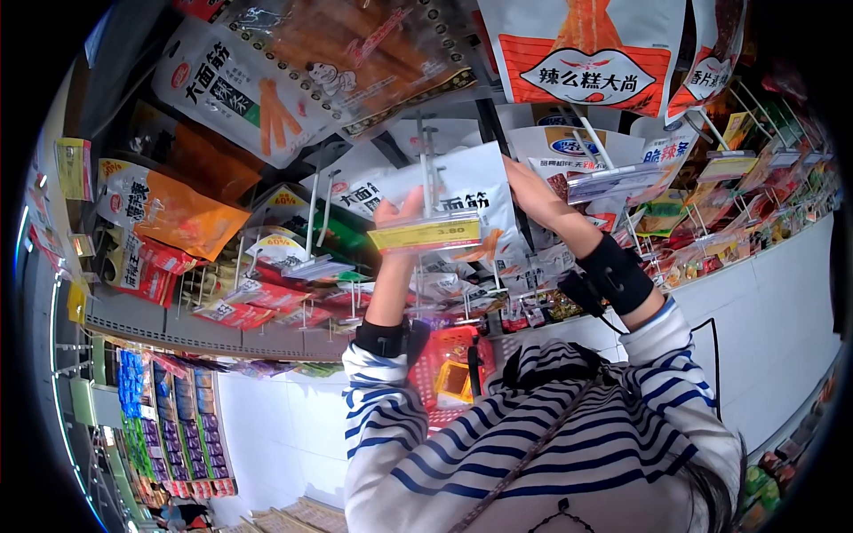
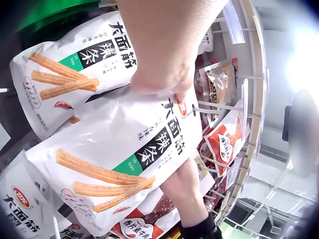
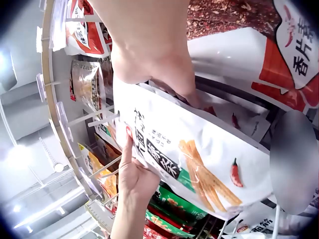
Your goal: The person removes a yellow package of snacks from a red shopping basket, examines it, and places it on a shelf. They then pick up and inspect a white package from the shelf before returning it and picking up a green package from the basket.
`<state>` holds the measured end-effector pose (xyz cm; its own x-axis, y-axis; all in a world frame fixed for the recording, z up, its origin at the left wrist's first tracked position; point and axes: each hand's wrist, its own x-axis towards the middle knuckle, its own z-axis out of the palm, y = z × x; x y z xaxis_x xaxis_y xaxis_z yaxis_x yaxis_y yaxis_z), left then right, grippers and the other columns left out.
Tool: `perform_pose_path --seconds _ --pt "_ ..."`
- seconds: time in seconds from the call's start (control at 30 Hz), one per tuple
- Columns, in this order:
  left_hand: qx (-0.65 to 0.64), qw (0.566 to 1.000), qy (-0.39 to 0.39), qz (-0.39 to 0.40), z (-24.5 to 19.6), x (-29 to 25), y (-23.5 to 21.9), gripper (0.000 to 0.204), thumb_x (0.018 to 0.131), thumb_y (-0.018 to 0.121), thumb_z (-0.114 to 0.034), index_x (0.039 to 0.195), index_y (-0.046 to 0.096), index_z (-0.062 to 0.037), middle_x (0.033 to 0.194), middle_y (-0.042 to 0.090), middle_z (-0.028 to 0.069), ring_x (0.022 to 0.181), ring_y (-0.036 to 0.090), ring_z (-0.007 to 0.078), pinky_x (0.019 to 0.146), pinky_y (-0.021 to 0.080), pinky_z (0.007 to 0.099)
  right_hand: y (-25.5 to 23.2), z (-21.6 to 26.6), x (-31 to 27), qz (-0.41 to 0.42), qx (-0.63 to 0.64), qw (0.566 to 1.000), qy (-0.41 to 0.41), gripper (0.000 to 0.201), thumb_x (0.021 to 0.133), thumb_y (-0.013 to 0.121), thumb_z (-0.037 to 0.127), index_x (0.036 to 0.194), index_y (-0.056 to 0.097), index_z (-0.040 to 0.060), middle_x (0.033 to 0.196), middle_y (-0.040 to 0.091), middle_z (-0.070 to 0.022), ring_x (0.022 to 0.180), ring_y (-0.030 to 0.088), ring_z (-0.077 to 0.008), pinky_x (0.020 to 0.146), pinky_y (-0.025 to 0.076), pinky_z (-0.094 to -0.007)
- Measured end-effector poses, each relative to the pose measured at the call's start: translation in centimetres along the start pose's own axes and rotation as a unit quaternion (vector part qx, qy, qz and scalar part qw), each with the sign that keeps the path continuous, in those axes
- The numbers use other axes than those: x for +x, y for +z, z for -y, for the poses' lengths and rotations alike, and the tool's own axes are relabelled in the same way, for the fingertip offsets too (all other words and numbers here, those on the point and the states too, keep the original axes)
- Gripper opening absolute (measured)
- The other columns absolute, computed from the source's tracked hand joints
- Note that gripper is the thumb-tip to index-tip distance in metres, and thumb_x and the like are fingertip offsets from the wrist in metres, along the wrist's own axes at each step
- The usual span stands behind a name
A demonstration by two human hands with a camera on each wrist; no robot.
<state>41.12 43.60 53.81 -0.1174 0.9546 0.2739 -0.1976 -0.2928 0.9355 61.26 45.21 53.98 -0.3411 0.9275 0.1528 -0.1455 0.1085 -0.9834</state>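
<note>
A white bag of spicy gluten sticks, printed with orange sticks and a green patch, hangs among the shelf hooks between both hands. My left hand grips its left edge, partly covered by a yellow price tag; in the right wrist view the left thumb lies on the bag's front. The right hand holds the opposite edge, its fingers reaching behind the bag in the right wrist view. A similar bag hangs beside it in the left wrist view.
Metal hooks with clear tag holders stick out around the hands. Large snack bags hang above, an orange bag at left. A red shopping basket stands below, near the body.
</note>
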Motion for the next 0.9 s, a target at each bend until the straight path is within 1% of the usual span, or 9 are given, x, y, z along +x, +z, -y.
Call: perform_pose_path --seconds 0.07,0.13,0.23,0.33,0.43,0.53,0.73,0.77,0.9 --pt "-0.004 1.000 0.002 -0.006 -0.2 0.5 0.5 0.014 0.078 0.056 -0.007 0.090 0.058 -0.0003 0.083 0.061 0.0061 0.071 0.057 0.0123 0.064 0.045 0.0240 -0.3 -0.5 -1.4 0.026 -0.033 0.998 -0.038 0.048 0.090 0.033 0.026 0.128 0.023 -0.0021 0.125 0.037 -0.0132 0.117 0.034 -0.0190 0.096 0.026 -0.0280" --pt "0.005 1.000 0.016 0.010 0.0 1.2 0.3 0.015 0.077 0.057 -0.008 0.089 0.058 0.0008 0.083 0.061 0.0059 0.072 0.056 0.0112 0.065 0.044 0.0228 0.0 -2.0 -1.8 0.008 0.187 0.981 0.044 0.048 0.091 0.029 0.027 0.128 0.022 -0.0024 0.129 0.033 -0.0125 0.120 0.029 -0.0190 0.099 0.022 -0.0286" --pt "0.062 0.997 0.035 0.009 0.6 2.5 -0.1 0.016 0.077 0.057 -0.007 0.091 0.057 0.0010 0.083 0.061 0.0045 0.073 0.055 0.0101 0.067 0.043 0.0220 -0.6 -4.3 -2.7 0.059 0.086 0.991 -0.081 0.049 0.090 0.028 0.028 0.130 0.021 0.0003 0.132 0.028 -0.0124 0.122 0.026 -0.0183 0.100 0.019 -0.0291" --pt "0.059 0.997 0.043 -0.004 0.4 2.7 0.7 0.016 0.078 0.055 -0.006 0.092 0.057 0.0011 0.083 0.061 0.0050 0.074 0.056 0.0110 0.068 0.044 0.0226 -1.1 -4.0 -4.3 0.042 0.058 0.996 -0.060 0.052 0.089 0.030 0.031 0.130 0.020 0.0004 0.134 0.025 -0.0115 0.124 0.022 -0.0175 0.101 0.016 -0.0290" --pt "0.056 0.996 0.055 0.033 1.2 3.0 0.3 0.017 0.079 0.054 -0.006 0.094 0.056 0.0014 0.085 0.061 0.0071 0.076 0.057 0.0124 0.069 0.044 0.0234 -1.8 -4.2 -5.6 0.028 0.033 0.999 -0.014 0.054 0.089 0.031 0.033 0.130 0.021 0.0004 0.134 0.025 -0.0102 0.125 0.022 -0.0175 0.101 0.017 -0.0289" --pt "0.051 0.998 0.033 0.012 0.8 2.4 0.9 0.017 0.080 0.054 -0.007 0.094 0.056 0.0019 0.085 0.061 0.0085 0.077 0.058 0.0138 0.069 0.044 0.0237 -2.5 -5.1 -6.4 0.037 0.032 0.998 -0.028 0.054 0.089 0.031 0.034 0.130 0.022 0.0003 0.134 0.025 -0.0098 0.125 0.023 -0.0177 0.101 0.018 -0.0292" --pt "-0.027 0.996 0.080 -0.016 2.2 2.5 0.0 0.026 0.077 0.057 -0.004 0.102 0.049 0.0022 0.089 0.060 0.0102 0.081 0.057 0.0146 0.072 0.043 0.0235 -3.6 -6.3 -7.9 0.030 0.098 0.995 0.019 0.058 0.087 0.038 0.038 0.129 0.024 0.0016 0.133 0.028 -0.0101 0.123 0.027 -0.0194 0.099 0.022 -0.0312" --pt "-0.031 0.994 0.102 -0.033 2.3 2.1 -0.1 0.038 0.076 0.057 -0.001 0.110 0.041 0.0025 0.101 0.055 0.0129 0.092 0.053 0.0166 0.080 0.040 0.0256 -3.9 -6.7 -8.2 0.026 0.100 0.994 0.027 0.057 0.086 0.038 0.037 0.129 0.024 0.0021 0.133 0.029 -0.0099 0.123 0.027 -0.0192 0.099 0.022 -0.0315" --pt "0.080 0.980 0.167 -0.072 1.6 -1.3 -0.6 0.046 0.074 0.053 0.005 0.116 0.034 0.0024 0.117 0.042 0.0145 0.109 0.042 0.0212 0.091 0.033 0.0296 -4.8 -7.1 -10.0 0.013 0.112 0.993 0.040 0.052 0.087 0.040 0.033 0.128 0.028 0.0039 0.131 0.032 -0.0095 0.121 0.030 -0.0190 0.097 0.024 -0.0332"
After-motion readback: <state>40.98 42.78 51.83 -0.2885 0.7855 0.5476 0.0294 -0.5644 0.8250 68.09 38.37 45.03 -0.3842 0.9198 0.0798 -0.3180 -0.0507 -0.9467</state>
